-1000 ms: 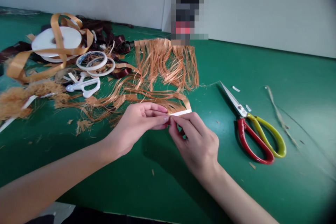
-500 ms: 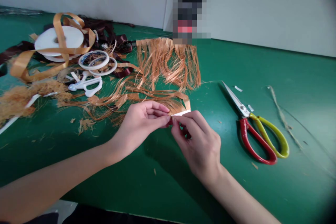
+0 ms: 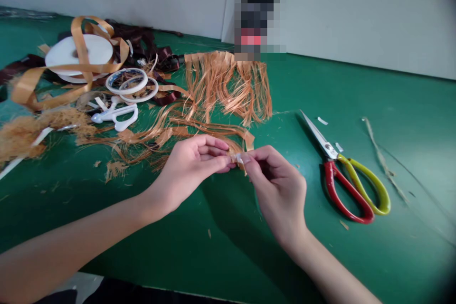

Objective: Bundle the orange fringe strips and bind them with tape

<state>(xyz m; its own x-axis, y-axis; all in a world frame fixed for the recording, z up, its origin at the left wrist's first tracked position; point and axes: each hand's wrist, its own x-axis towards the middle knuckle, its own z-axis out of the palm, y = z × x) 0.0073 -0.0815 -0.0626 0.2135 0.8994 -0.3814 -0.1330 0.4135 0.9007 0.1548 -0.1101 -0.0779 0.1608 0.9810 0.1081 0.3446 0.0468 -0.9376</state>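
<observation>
My left hand [image 3: 187, 171] is closed, pinching the end of a tan frayed ribbon [image 3: 233, 149] between thumb and fingertips. A short piece of white tape [image 3: 239, 157] lies across that end. My right hand [image 3: 280, 185], also closed, grips the tape's right side between thumb and forefinger. The fingertips of both hands are close together and partly cover the ribbon and tape. Behind them, more frayed tan ribbon strands [image 3: 164, 128] spread over the green table.
Scissors with red and yellow handles [image 3: 347, 180] lie at right, blades partly open, near a thin cord [image 3: 383, 159]. Fringed ribbons [image 3: 228, 85] lie at back. At left are tape rolls [image 3: 110, 86], white-handled scissors [image 3: 123, 118] and a ribbon spool [image 3: 101, 50].
My right hand has moved slightly right and turned, with its thumb now on the tape. Less of the white tape shows. My left hand stays almost where it was.
</observation>
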